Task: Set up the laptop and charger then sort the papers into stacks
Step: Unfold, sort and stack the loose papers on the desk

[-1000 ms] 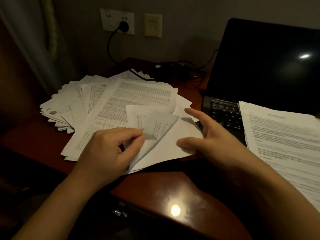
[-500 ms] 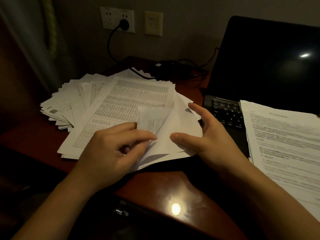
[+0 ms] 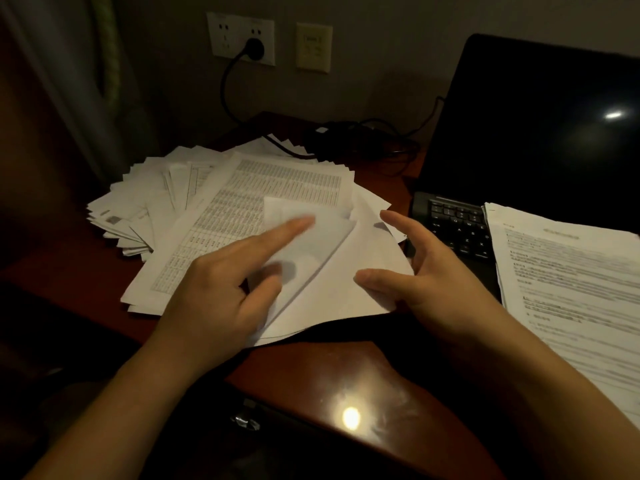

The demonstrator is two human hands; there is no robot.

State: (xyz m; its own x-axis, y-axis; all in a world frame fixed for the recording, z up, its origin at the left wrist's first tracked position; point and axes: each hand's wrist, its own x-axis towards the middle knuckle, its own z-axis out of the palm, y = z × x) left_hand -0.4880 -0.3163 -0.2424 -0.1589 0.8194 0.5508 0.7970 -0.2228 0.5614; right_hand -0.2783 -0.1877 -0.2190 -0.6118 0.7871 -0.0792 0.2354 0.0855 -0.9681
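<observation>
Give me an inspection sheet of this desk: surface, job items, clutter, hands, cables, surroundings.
Surface: glossy wooden desk, glare near front edge.
Job's things: laptop open, screen dark; fanned pile left of it; stack partly over its keyboard; blank sheets between the hands.
Clutter: nothing seen.
Hands: left hand blurred, index finger out over the sheets, grip unclear; right hand open, thumb on the sheets.
Cables: plug in socket; cable drops to the desk behind the pile.
Surroundings: wall plate, curtain at left.
</observation>
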